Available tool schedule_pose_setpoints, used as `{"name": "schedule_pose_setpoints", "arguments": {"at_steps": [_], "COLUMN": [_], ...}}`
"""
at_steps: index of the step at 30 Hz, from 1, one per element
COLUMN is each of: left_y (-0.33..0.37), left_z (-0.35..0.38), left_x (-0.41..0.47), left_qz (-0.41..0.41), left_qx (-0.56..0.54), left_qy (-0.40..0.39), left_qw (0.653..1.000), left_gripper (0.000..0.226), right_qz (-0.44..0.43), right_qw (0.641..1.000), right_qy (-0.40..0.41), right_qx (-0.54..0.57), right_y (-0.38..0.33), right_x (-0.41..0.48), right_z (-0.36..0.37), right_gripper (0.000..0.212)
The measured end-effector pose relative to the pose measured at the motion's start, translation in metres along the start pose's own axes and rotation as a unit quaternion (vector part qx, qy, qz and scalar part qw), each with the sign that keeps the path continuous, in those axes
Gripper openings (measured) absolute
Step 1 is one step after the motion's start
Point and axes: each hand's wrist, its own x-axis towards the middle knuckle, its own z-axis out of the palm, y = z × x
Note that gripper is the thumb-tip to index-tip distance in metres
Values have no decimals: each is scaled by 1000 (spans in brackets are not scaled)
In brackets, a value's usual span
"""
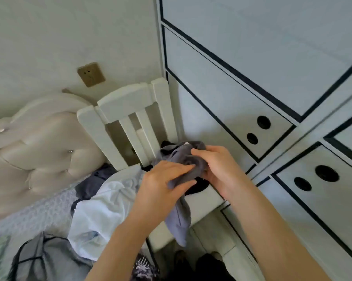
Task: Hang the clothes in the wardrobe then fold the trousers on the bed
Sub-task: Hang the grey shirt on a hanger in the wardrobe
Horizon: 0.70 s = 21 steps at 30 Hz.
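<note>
A grey garment (181, 218) is bunched between both hands above a white chair's seat (201, 201). My left hand (158, 189) grips its lower bunch, and a long end hangs down past the seat's front edge. My right hand (215, 167) holds the upper bunch, fingers curled over the fabric. A white garment (102, 207) and a dark one (92, 183) lie heaped on the bed (29, 218) to the left. The wardrobe (272, 78) with black-lined doors fills the right side, its doors closed.
The chair's slatted back (128, 110) stands against the wall beside the wardrobe. A padded headboard (35, 147) is at left. A grey mesh basket (41, 258) sits at the lower left. Something black (197, 185) lies on the seat under my hands. A wall socket (91, 74) is above.
</note>
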Motion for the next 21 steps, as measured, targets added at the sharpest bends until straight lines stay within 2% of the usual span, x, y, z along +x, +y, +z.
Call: {"name": "schedule_pose_setpoints", "arguments": {"at_steps": [3, 5, 7, 9, 13, 15, 18, 21], "left_y": [14, 26, 38, 50, 76, 95, 120, 137], "left_z": [8, 20, 38, 56, 93, 113, 142, 171], "left_x": [-5, -3, 2, 7, 7, 2, -11, -23], "left_qz": [-109, -164, -186, -191, -161, -134, -107, -92], "left_qx": [-77, -110, -96, -108, -133, -146, -127, -107], "left_qy": [-35, -2, 35, 19, -99, -184, -274, -290], "left_qw": [990, 980, 977, 975, 973, 963, 947, 947], "left_gripper": [28, 14, 18, 18, 32, 33, 17, 22], "right_qz": [-48, -76, -96, -106, -120, -125, -127, -121], "right_qw": [998, 996, 995, 994, 990, 990, 988, 984], "right_qy": [37, 44, 25, 0, -9, 4, 44, 96], "right_qx": [1, -1, -12, -22, -66, -69, -78, -90], "right_y": [-1, -2, -5, -6, -3, -1, 4, 10], "right_x": [-19, -36, -56, -77, -120, -145, -175, -203], "right_z": [-26, -48, -70, -89, -124, -146, -180, -207], "right_gripper": [21, 24, 24, 18, 20, 26, 25, 21]}}
